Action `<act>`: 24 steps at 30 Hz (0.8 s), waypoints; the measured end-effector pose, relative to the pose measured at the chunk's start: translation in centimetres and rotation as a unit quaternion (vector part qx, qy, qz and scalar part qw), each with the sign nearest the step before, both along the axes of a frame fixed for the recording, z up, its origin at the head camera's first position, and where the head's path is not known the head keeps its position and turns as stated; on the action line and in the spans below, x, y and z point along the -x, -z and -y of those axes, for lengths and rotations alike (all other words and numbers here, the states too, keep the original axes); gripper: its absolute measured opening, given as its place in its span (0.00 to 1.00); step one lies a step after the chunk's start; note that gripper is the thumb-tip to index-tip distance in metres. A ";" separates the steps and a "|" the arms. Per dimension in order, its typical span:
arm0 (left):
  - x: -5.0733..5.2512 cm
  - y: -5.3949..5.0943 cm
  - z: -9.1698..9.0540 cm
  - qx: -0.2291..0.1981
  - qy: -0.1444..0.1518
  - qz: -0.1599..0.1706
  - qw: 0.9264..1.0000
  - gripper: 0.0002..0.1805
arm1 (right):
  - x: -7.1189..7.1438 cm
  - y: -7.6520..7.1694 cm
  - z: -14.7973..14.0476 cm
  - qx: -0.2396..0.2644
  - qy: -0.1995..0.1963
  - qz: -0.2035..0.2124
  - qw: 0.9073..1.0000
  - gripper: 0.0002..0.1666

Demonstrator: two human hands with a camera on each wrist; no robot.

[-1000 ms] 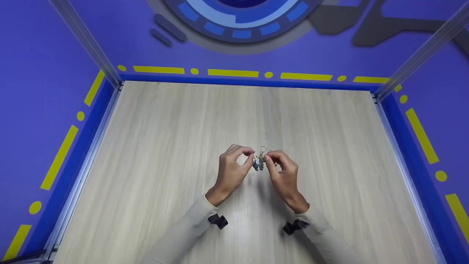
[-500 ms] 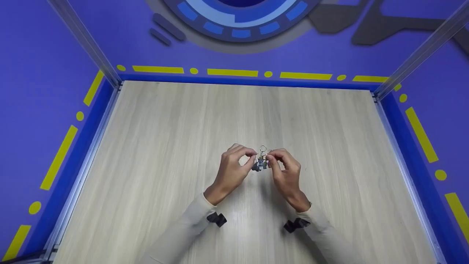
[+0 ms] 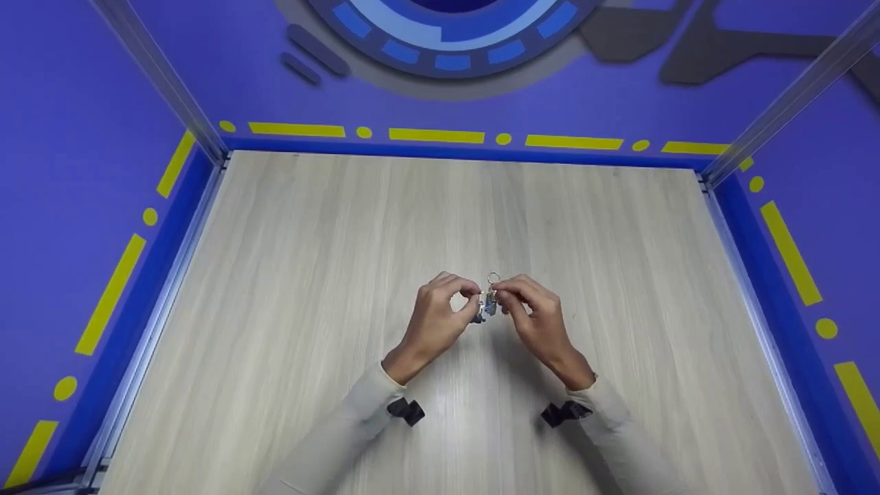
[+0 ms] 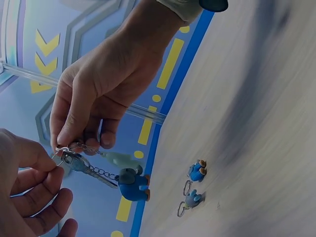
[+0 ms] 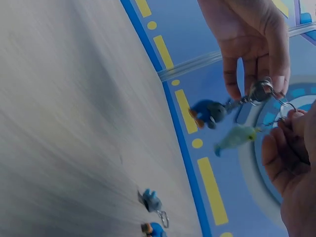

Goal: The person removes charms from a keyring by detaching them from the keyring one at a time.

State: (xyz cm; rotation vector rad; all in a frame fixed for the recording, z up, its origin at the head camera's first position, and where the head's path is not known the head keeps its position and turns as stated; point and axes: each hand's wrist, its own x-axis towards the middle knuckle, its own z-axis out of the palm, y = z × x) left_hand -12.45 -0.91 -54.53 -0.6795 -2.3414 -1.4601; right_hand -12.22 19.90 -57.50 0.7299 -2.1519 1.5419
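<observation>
"Right hand [image 3: 540,320] has slid its fingertips a bit to the left since the last frame, in toward the left hand [image 3: 434,317]. I'm watching from far off. What are they holding?"

"I see both pinching, thumb to finger, on small metal rings [image 5: 285,103], near the middle of the head frame. I can't tell which has which ring. Under them dangle a blue animal charm [image 4: 132,185] and a pale green charm [image 5: 237,138]."

"Why up high?"

"My guess: tiny rings need fingertips, and up there the charms swing free of the table [image 3: 330,240]."

"Anything else?"

"Yes, a blue toy [image 4: 197,171] and a grey toy [image 4: 193,199], lower right in my left-wrist view. They look to be down on the wood, maybe put there to be near the hands."

"And the room?"

"Pale, stripy wood on top. Blue-purple walls [image 3: 454,113] with yellow dashes [image 3: 436,135], and a silver post [image 3: 161,75] at upper left."
</observation>
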 end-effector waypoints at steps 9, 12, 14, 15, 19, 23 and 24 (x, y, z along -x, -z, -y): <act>0.1 0.0 0.0 0.031 -0.002 0.006 1.000 0.04 | 0.7 0.0 -1.2 -0.108 -0.038 -0.076 0.991 0.10; 0.1 0.0 -0.1 0.040 -0.001 0.009 0.999 0.05 | 0.7 0.0 -1.4 -0.119 -0.044 -0.073 0.989 0.12; 0.1 0.0 -0.2 0.042 0.000 0.012 0.999 0.05 | 0.7 -0.1 -1.6 -0.129 -0.049 -0.065 0.988 0.13; 0.1 0.1 -0.2 0.043 0.000 0.012 0.999 0.05 | 0.7 -0.2 -1.7 -0.132 -0.053 -0.063 0.988 0.14; 0.1 0.1 -0.2 0.044 0.001 0.014 0.999 0.04 | 0.7 -0.5 -2.1 -0.134 -0.088 -0.033 0.986 0.14; 0.0 0.2 -0.2 0.047 0.001 0.015 0.999 0.04 | 0.7 -0.6 -2.3 -0.124 -0.126 -0.011 0.984 0.13; 0.0 0.2 -0.2 0.048 0.002 0.015 0.999 0.04 | 0.7 -0.6 -2.4 -0.122 -0.130 -0.009 0.984 0.13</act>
